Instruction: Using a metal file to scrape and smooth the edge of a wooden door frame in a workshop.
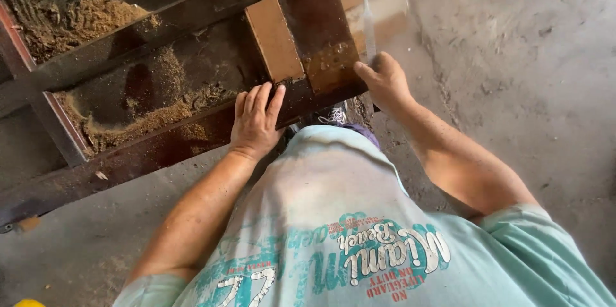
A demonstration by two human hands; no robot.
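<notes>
both hands work at the dark brown wooden frame (160, 146) on the floor: left hand (255, 121) pressed flat, fingers together; right hand (385, 82) clamped on a blurred saw (369, 25), its cut seemingly unfinished.

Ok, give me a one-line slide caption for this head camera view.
Left hand pressed flat on a dark wooden frame while the right hand works a blurred handsaw at its corner, sawdust beneath.

A grey concrete floor (526, 69) carried everything. A dark wooden frame (154, 146) lay on it, reaching left from under the left hand (255, 121) — sawdust (90, 18) sat heaped between its rails, beyond that hand. Right of the right hand (385, 79) the concrete was rough and stained — dust scattered across it.
</notes>
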